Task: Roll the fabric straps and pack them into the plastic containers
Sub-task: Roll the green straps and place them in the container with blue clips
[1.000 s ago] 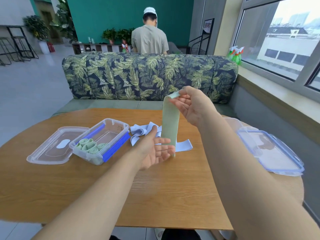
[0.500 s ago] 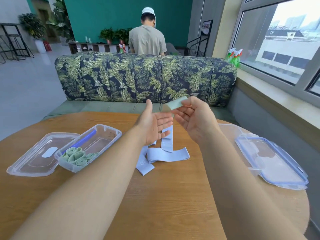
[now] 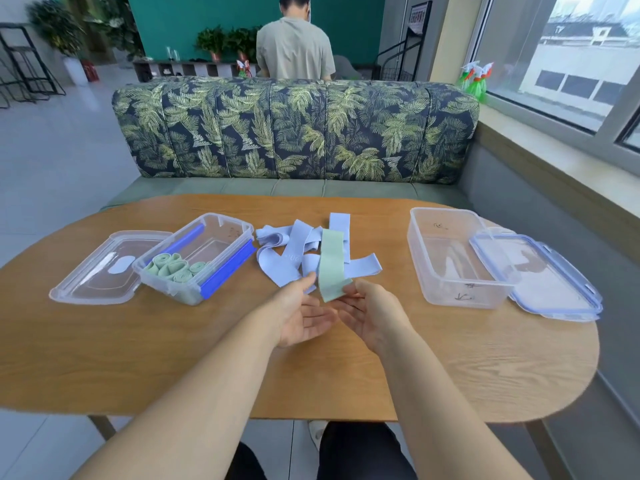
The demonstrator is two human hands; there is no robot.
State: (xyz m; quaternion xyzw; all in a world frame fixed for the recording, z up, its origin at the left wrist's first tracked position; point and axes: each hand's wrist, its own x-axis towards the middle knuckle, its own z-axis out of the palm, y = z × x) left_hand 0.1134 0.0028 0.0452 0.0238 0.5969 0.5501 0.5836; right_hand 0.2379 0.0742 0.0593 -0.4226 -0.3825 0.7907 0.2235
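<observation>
The green strap (image 3: 331, 263) lies long from far to near on the table (image 3: 166, 358), its near end right between both hands, the left hand (image 3: 302, 317) open, the right hand (image 3: 373, 317) touching it, maybe pinching, I cannot tell.

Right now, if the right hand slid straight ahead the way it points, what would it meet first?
The green strap: its near end lies at the fingers of the right hand, perhaps touching.

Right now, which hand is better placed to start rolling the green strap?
Right, probably: the right hand touches the green strap at its near end; the left hand lies open beside it.
</observation>
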